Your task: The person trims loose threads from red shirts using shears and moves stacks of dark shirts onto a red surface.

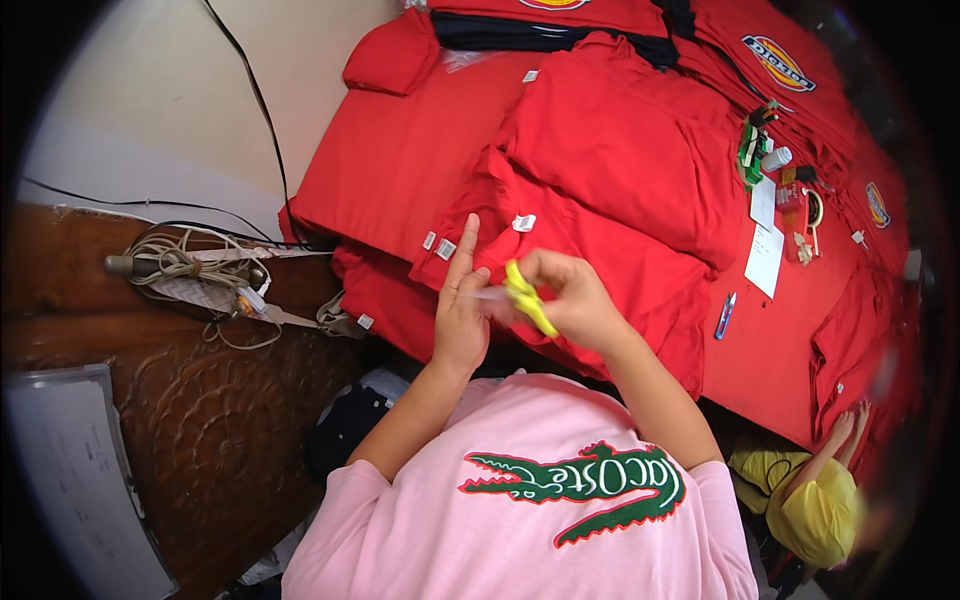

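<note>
A wide spread of red garments (620, 150) covers the surface ahead of both hands, stacked and overlapping, neck ends w/ small white tags (524, 222) turned toward the person, prob. so each tag sits within reach. Just beyond the fingertips lies the nearest folded red shirt (590, 240), its edge hanging toward the person's pink top (520, 500).

Far to the right of the right hand, a second person in yellow (815, 495) rests a hand on the red cloth. Well left of the left hand: carved dark wood furniture (200, 400) w/ a bundle of coiled cord (190, 270) on top.

Right & ahead of the right hand, small items lie on the cloth: white paper slips (765, 255), a blue pen-like tool (725, 315), a small bottle (777, 158).

Right hand (575, 300) is closed round small yellow scissors (528, 297), fingers curled through the grips, blades angled toward the left hand. Left hand (462, 310) is raised beside it, index finger straight up, remaining fingers bent; it appears to pinch something thin and pale by the blades, too blurred to id. Hands near touching, held above the cloth, not on it.
</note>
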`<control>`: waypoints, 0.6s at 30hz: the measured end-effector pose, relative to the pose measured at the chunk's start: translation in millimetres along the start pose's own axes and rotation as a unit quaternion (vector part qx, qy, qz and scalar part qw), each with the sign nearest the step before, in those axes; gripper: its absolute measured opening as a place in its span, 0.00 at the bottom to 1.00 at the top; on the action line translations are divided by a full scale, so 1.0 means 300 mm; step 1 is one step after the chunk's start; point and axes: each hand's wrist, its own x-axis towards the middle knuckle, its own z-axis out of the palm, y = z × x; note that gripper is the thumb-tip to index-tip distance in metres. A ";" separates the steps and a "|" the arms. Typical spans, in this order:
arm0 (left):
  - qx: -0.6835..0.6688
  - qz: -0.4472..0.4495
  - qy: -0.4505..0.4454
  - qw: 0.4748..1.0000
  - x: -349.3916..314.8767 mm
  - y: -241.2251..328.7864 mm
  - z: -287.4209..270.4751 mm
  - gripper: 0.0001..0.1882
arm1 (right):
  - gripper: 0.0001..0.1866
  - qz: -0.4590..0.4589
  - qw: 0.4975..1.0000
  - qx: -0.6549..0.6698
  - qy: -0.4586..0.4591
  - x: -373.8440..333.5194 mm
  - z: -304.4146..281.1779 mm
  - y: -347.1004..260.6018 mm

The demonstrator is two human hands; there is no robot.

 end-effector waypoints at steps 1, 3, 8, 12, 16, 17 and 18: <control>0.008 -0.002 0.005 1.000 0.002 0.001 -0.010 0.33 | 0.15 -0.009 0.999 0.050 -0.021 -0.046 -0.033 -0.008; 0.034 -0.002 0.012 0.999 0.012 0.008 -0.029 0.34 | 0.19 -0.025 0.986 0.151 -0.062 -0.144 -0.099 -0.029; 0.046 0.032 0.014 0.998 0.032 0.000 -0.116 0.32 | 0.15 -0.060 0.917 -0.013 0.393 -0.435 -0.369 0.003; 0.174 0.036 0.039 0.983 0.021 -0.001 -0.205 0.33 | 0.12 0.020 0.818 -0.121 0.562 -0.724 -0.454 0.090; 0.356 0.004 0.017 0.934 0.054 -0.036 -0.356 0.24 | 0.20 0.124 0.795 -0.287 0.520 -0.802 -0.343 0.251; 0.403 0.002 0.029 0.915 0.065 -0.049 -0.365 0.22 | 0.22 0.206 0.782 -0.329 0.487 -0.807 -0.318 0.295; 0.449 -0.001 0.041 0.893 0.076 -0.052 -0.372 0.19 | 0.22 0.250 0.786 -0.329 0.459 -0.786 -0.281 0.322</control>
